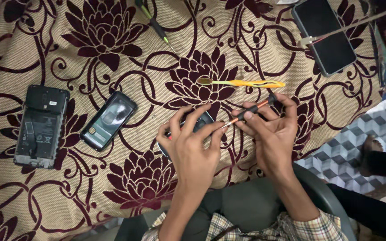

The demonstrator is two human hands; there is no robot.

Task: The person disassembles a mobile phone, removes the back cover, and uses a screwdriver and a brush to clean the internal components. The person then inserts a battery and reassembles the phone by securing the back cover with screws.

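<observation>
Closest to me, at 6 o'clock, are my plaid sleeves and the grey chair edge. Just above them my 2 hands meet over the flowered cloth. My left hand has its fingers curled around a small dark phone, pinning it flat against the cloth; most of that phone is hidden under the hand. My right hand has its fingers closed on a thin screwdriver with a black and orange shaft, tip pointing toward 9 o'clock and touching, or nearly touching, the phone's edge beside my left fingertips.

I judge the screw work goes best with the tip square to the phone, the left hand bearing down so nothing slides on the soft cloth, and light turning pressure only.

At 12 o'clock from the hands lies a toothbrush. At 9 o'clock lies a second phone, and farther out an opened phone body. A large dark phone with a cable sits at 1 o'clock, and another screwdriver at 11 o'clock.
</observation>
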